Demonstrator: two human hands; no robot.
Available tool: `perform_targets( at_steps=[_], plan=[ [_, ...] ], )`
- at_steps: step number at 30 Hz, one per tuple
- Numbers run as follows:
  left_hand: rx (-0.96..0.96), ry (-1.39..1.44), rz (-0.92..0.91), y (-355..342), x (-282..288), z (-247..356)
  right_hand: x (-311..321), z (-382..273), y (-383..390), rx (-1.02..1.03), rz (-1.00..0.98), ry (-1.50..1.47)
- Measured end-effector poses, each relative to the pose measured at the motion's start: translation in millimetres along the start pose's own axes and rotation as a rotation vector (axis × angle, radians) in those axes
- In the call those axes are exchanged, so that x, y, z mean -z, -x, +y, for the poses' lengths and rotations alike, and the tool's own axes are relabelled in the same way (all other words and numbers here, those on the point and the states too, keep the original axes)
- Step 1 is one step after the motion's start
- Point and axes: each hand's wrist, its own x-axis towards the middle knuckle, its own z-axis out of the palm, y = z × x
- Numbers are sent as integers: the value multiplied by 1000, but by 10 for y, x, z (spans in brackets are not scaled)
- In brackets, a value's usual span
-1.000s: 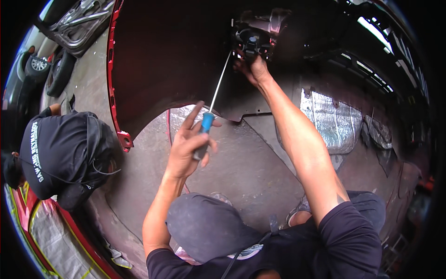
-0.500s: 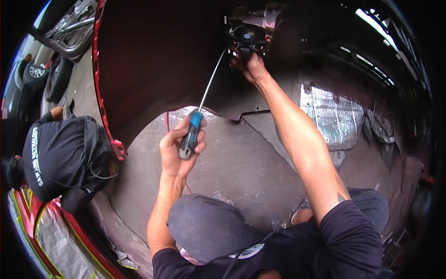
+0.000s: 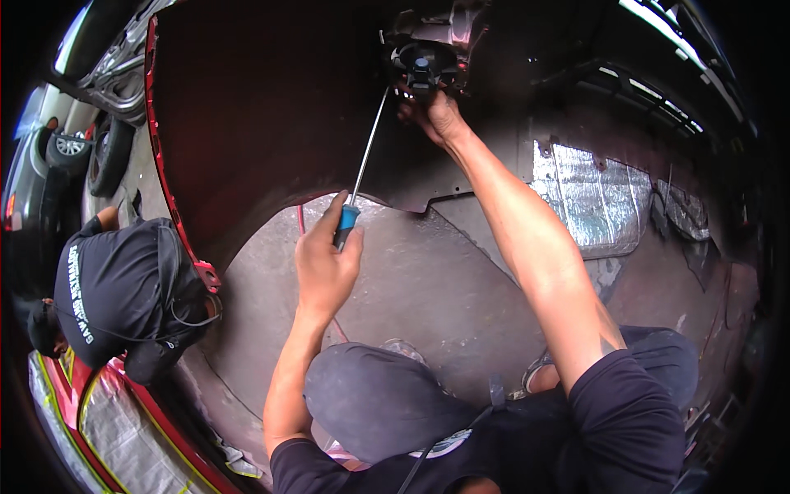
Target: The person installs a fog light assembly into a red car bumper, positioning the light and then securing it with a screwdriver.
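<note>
Left hand [image 3: 327,265] — closed around a blue-handled screwdriver [image 3: 349,216] | screwdriver slants upward, tip near the lower left of the black fitting [image 3: 422,67] | right hand [image 3: 439,119] at the fitting's underside — fingers partly hidden, grasp impossible to tell

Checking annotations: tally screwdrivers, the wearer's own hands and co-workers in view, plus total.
Blue-handled screwdriver: 1
Wearer's own hands, left hand and right hand: 2
Co-worker, at picture left: 1
Total: 4
</note>
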Motion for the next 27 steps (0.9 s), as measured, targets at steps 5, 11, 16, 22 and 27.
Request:
perform_targets(
  at_steps=[5, 11, 16, 22, 27],
  plan=[
    [528, 1167, -171, -14, 132, 21, 48, 11, 33, 16, -18, 50],
    [94, 341, -224, 28, 170, 75, 55, 70, 54, 43, -66, -24],
    [-213, -360, 3, 47, 100, 64, -19, -42, 61, -18, -6, 36],
    [407, 872, -194, 7, 218, 45, 37, -79, 10, -53, -30, 2],
    [578, 1475, -261, 131, 74, -204, 45, -10, 19, -60, -63, -38]
  ],
)
